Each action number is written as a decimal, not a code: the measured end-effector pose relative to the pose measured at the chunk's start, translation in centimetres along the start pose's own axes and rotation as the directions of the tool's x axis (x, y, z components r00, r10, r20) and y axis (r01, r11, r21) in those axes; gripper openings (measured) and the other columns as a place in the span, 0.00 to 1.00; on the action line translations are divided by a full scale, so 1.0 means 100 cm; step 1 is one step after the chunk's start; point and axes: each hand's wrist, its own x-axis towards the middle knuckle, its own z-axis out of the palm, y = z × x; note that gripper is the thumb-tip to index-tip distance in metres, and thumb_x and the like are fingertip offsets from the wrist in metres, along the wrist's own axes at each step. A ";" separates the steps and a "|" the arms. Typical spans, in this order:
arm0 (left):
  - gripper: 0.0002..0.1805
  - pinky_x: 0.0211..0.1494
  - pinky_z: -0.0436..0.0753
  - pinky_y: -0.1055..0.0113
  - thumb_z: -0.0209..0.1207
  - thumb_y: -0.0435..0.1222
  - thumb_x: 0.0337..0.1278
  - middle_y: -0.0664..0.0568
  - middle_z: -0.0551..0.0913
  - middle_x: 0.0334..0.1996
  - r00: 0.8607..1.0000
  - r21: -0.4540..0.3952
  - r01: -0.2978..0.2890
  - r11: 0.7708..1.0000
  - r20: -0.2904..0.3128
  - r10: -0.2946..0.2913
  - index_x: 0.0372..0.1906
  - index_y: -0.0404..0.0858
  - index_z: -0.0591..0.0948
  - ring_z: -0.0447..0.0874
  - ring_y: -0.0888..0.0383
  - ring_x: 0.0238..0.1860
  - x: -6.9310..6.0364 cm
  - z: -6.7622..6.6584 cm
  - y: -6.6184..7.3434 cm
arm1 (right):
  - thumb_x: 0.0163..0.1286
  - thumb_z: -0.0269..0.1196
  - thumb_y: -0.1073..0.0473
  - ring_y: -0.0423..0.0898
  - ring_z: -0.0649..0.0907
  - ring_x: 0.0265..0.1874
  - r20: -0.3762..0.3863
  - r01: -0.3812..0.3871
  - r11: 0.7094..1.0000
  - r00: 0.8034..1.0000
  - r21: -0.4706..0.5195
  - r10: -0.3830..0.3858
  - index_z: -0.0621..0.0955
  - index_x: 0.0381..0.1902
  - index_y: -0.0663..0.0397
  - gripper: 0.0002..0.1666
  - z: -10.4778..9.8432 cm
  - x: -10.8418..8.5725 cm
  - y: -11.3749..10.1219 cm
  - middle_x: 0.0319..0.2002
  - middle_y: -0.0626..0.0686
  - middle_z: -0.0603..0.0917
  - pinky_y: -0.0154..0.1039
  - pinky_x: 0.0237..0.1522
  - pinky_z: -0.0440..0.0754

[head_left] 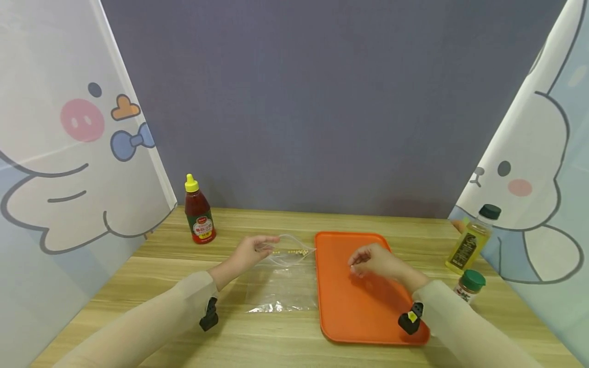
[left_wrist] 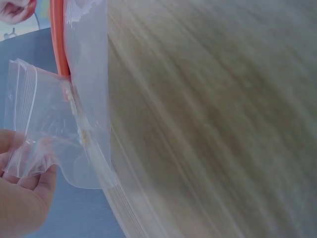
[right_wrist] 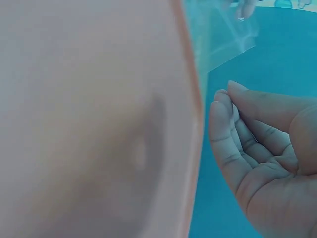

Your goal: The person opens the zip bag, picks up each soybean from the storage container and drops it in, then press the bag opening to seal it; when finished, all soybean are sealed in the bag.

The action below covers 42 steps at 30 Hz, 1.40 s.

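A clear zip bag (head_left: 281,286) lies on the table with its mouth spread, and a row of small yellow pieces (head_left: 299,252) shows at it. My left hand (head_left: 253,251) grips the bag's upper edge; in the left wrist view the fingers (left_wrist: 45,186) are behind the plastic and the thumb is in front. Over the orange tray (head_left: 359,312) my right hand (head_left: 377,261) is raised, its fingers curled and the thumb meeting the fingertips (right_wrist: 220,111). Something pale shows between them, but whether it is a held piece or a fingernail is unclear.
A red sauce bottle (head_left: 200,217) with a yellow cap stands at the back left. At the right are an oil bottle (head_left: 469,245) and a green-lidded jar (head_left: 470,283), the jar partly behind my right sleeve. The tray's left rim adjoins the bag. A grey panel (head_left: 294,107) closes the back.
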 end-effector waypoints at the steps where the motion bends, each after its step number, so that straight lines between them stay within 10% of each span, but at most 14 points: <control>1: 0.20 0.54 0.83 0.63 0.55 0.19 0.58 0.34 0.78 0.58 1.000 0.007 0.000 1.000 0.000 0.000 0.57 0.25 0.76 0.81 0.39 0.54 0.000 0.000 0.000 | 0.63 0.65 0.67 0.47 0.84 0.29 -0.010 -0.008 1.000 1.000 0.004 0.008 0.80 0.43 0.75 0.14 0.000 0.003 -0.004 0.34 0.60 0.86 0.46 0.35 0.85; 10: 0.21 0.54 0.83 0.62 0.55 0.19 0.58 0.36 0.79 0.58 0.999 0.024 0.040 0.999 -0.006 -0.040 0.58 0.28 0.77 0.82 0.41 0.55 0.002 0.002 0.002 | 0.65 0.66 0.58 0.59 0.83 0.35 -0.095 -0.026 0.999 0.995 -0.021 0.023 0.84 0.42 0.59 0.12 0.015 0.035 -0.042 0.36 0.58 0.86 0.56 0.44 0.82; 27: 0.20 0.53 0.84 0.59 0.55 0.22 0.60 0.37 0.79 0.58 1.000 0.028 0.025 0.999 0.003 -0.026 0.58 0.28 0.77 0.81 0.40 0.56 0.003 0.001 0.003 | 0.60 0.70 0.62 0.41 0.81 0.25 -0.216 0.035 0.983 0.974 -0.178 -0.074 0.88 0.36 0.57 0.06 0.072 0.091 -0.094 0.28 0.50 0.87 0.34 0.27 0.81; 42: 0.20 0.53 0.84 0.58 0.54 0.20 0.60 0.34 0.79 0.57 1.000 0.003 0.010 1.000 -0.003 -0.010 0.57 0.26 0.77 0.81 0.39 0.55 0.002 0.001 0.002 | 0.63 0.67 0.62 0.48 0.85 0.32 -0.306 0.028 0.994 0.950 -0.106 -0.059 0.88 0.40 0.56 0.08 0.064 0.095 -0.083 0.33 0.51 0.89 0.35 0.31 0.83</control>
